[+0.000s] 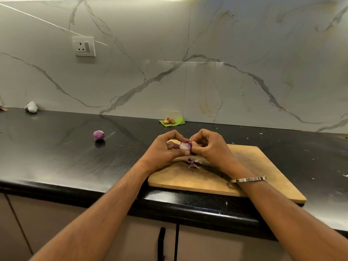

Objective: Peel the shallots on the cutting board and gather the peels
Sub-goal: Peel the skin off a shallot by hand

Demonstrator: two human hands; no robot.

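Note:
A small shallot (pixel 185 146), pale with purple streaks, is held above the far left part of the wooden cutting board (pixel 244 178). My left hand (pixel 165 149) grips it from the left, thumb underneath. From the right, my right hand (pixel 207 146) pinches at the shallot's skin with its fingertips. A few purple peels (pixel 193 162) lie on the board just below the hands. Another purple shallot (pixel 98 135) sits alone on the black counter to the left.
The black counter (pixel 56 157) runs along a marble wall. A green leaf with brown husks (pixel 170 121) lies at the back. A grey lump (pixel 31 106) sits far left. The board overhangs the counter's front edge at its near right corner.

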